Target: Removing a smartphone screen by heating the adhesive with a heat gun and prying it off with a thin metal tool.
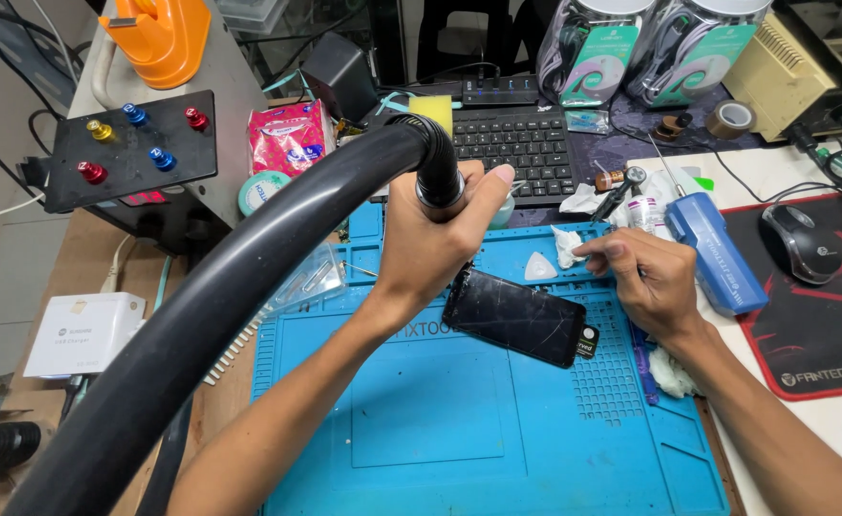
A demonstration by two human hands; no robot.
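The left hand [430,244] is closed around the black nozzle [437,177] of a thick hose [220,306], fingers wrapped round it from behind and the thumb lying up along its right side, tip raised. The nozzle points down, its ribbed end coming out above the fist; the mouth itself is hidden inside the hand. From there the hose arches up and left, then sweeps down past the mat's left edge and out at the bottom left corner of the view.

Just below that hand lies a phone [516,315], dark screen up (fine scratches catch the light), tilted so its left end sits near the middle of the blue mat [440,440] and its right end points toward the right edge. The heel of the left hand is at or over the phone's upper left corner; whether they touch I cannot tell.

The right hand [645,277] rests near the mat's far right part, fingers bent and drawn together, thumb and forefinger pinching a crumpled white wipe [566,244]. A white triangular pick [539,268] lies just left of the wipe, in the mat's far tray row.

Beside the right hand, off the right edge, lies a blue tool [717,250]. Beyond the mat's far edge stands a keyboard [516,148]; a mouse [801,244] sits on a black and red pad [822,334] at the right.
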